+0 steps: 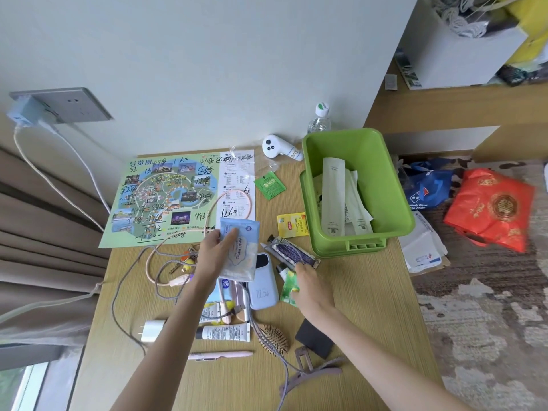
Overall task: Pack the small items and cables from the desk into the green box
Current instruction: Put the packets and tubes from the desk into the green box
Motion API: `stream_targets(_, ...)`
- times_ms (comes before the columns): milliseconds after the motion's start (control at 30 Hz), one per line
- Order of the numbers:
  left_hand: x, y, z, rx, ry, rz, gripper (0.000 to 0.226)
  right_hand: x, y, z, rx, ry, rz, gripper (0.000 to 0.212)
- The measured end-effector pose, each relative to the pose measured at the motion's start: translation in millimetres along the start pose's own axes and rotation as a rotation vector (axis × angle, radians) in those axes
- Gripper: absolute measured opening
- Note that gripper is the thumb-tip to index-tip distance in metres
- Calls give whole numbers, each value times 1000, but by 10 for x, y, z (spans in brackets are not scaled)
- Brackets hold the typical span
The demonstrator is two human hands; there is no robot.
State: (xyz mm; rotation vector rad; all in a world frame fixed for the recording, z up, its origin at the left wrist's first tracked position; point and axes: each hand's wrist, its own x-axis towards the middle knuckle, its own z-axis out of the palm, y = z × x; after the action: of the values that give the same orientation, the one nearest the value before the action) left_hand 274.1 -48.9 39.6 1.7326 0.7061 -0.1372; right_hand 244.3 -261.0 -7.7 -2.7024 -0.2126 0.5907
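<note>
Mid-desk, my left hand (218, 247) grips the wipes pack (241, 253) and my right hand (310, 289) clutches a green packet (289, 290). Next, I judge, both carry to the green box (397, 188), far right.

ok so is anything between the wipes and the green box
Nothing tall. The wipes are in the left grip; only a flat tea bag and a dark tube lie on the desk before the open box.
</note>
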Motion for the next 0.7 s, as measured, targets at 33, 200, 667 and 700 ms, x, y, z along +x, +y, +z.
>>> stream_targets(33,-12,-3,14,5,1,5,29,-26,-27,27,-42,-1,-14,53)
stream_targets(200,-95,-64,13,16,-33,-16,29,-41,-122,107,-157,1,-8,57)
stream_targets(667,-228,137,146,-47,-69,5,26,-152,-237,-933,196,237,-77,29)
stream_targets(700,-224,193,178,-58,-76,17,26,-143,-252,-1100,240,257,-89,26)
